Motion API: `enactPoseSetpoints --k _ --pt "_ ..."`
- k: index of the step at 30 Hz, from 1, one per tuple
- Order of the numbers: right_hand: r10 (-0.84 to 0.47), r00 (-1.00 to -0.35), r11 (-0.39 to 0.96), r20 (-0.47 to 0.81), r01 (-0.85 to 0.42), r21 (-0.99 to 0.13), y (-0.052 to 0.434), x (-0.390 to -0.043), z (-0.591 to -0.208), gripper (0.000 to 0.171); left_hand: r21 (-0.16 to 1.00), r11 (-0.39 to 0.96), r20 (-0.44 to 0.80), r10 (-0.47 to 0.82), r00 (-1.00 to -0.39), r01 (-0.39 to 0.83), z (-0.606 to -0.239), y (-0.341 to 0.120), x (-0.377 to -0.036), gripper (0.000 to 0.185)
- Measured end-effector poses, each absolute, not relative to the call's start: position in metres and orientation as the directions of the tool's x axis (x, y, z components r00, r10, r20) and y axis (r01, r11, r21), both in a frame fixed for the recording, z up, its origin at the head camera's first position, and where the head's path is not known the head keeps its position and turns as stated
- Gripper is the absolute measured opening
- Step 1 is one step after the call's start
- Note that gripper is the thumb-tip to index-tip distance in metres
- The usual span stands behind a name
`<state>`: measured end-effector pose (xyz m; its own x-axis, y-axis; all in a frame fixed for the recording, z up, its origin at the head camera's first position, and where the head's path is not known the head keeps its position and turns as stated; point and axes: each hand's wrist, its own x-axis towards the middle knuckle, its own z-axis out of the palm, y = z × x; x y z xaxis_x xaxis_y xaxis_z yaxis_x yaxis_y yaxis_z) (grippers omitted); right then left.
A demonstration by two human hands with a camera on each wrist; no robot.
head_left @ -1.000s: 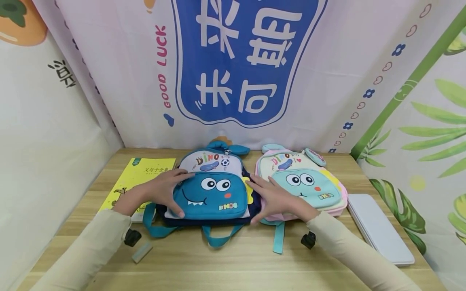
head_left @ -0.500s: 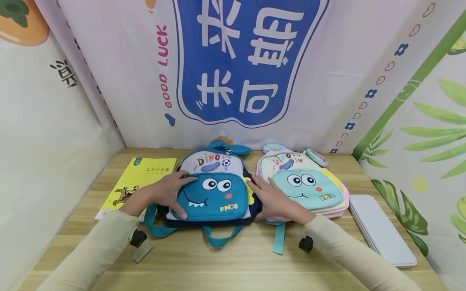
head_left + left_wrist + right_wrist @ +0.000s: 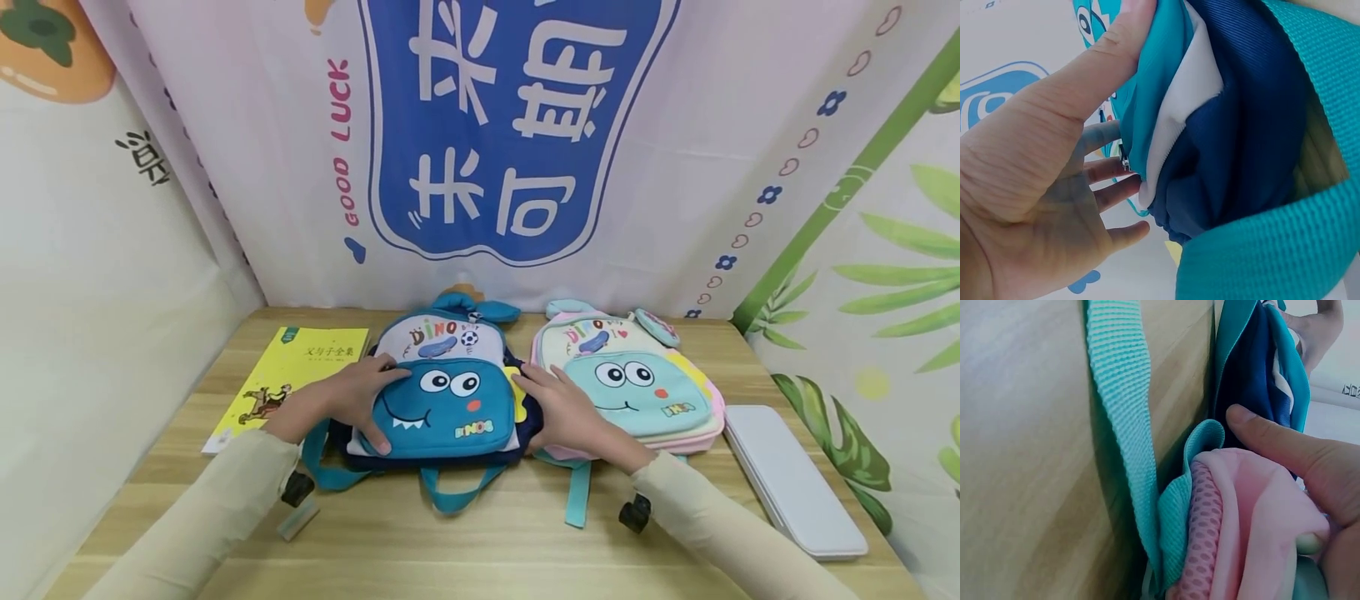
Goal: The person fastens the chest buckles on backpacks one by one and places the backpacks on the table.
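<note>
1. Blue dinosaur backpack (image 3: 442, 396) lies face-up at the middle of the wooden table (image 3: 480, 533), framed on both sides by a person's two hands.
2. Left hand (image 3: 341, 400) rests on the bag's left edge, fingers spread and nearly straight over the teal front pocket; the left wrist view shows the thumb (image 3: 1094, 69) pressing the fabric while the other fingers lie loose, clasping nothing.
3. Right hand (image 3: 566, 412) lies flat in the seam between the blue bag and the pink dinosaur backpack (image 3: 637, 383), which touches it; its thumb (image 3: 1272, 440) pushes against the navy side panel, fingers relaxed rather than clenched.
4. Judged from this, the bag is being squared up; even pressure from both palms should keep it from twisting.
5. Loose teal straps (image 3: 450, 492) trail toward the table's front edge, and a mint strap (image 3: 1122, 425) of the pink bag lies just beside; either might drag if snagged.
6. Yellow book (image 3: 292, 379) sits left of the bags, a white flat case (image 3: 795, 479) right.
</note>
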<state>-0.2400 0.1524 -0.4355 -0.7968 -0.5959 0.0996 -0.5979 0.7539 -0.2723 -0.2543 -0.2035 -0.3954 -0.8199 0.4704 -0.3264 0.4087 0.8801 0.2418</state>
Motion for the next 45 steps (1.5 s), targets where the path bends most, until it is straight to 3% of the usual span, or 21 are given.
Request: enactPoseSetpoints --k 7,15,20,25,29,37,45 --pt "-0.546 -0.81 0.738 0.216 -0.586 -0.333 0.156 -0.237 -0.433 0.101 0.286 0.882 -0.356 0.46 -0.813 0.374 -0.395 -0.202 -0.255 0.122" --pt "-0.335 -0.865 0.618 0.372 -0.5 -0.606 0.16 -0.227 -0.429 0.08 0.299 0.88 -0.373 0.464 -0.803 0.37 -0.395 -0.204 -0.257 0.12" --pt "-0.297 -0.907 0.465 0.298 -0.41 -0.785 0.154 -0.228 -0.428 0.07 0.299 0.881 -0.395 0.463 -0.794 0.365 -0.394 -0.204 -0.26 0.119" --pt "-0.33 -0.929 0.407 0.167 -0.3 -0.863 0.145 -0.231 -0.424 0.069 0.293 0.887 -0.412 0.454 -0.79 0.357 -0.394 -0.207 -0.262 0.118" --pt "-0.417 -0.903 0.4 0.1 -0.282 -0.872 0.141 -0.233 -0.422 0.077 0.314 0.885 -0.414 0.454 -0.789 0.345 -0.397 -0.21 -0.262 0.119" --pt "-0.579 -0.802 0.173 0.145 -0.295 -0.94 0.145 -0.236 -0.42 0.078 0.406 0.863 -0.408 0.465 -0.786 0.3 -0.403 -0.212 -0.263 0.12" --pt "-0.587 -0.792 0.139 0.168 -0.303 -0.943 0.147 -0.238 -0.411 0.101 0.453 0.846 -0.4 0.475 -0.784 0.282 -0.402 -0.208 -0.261 0.122"
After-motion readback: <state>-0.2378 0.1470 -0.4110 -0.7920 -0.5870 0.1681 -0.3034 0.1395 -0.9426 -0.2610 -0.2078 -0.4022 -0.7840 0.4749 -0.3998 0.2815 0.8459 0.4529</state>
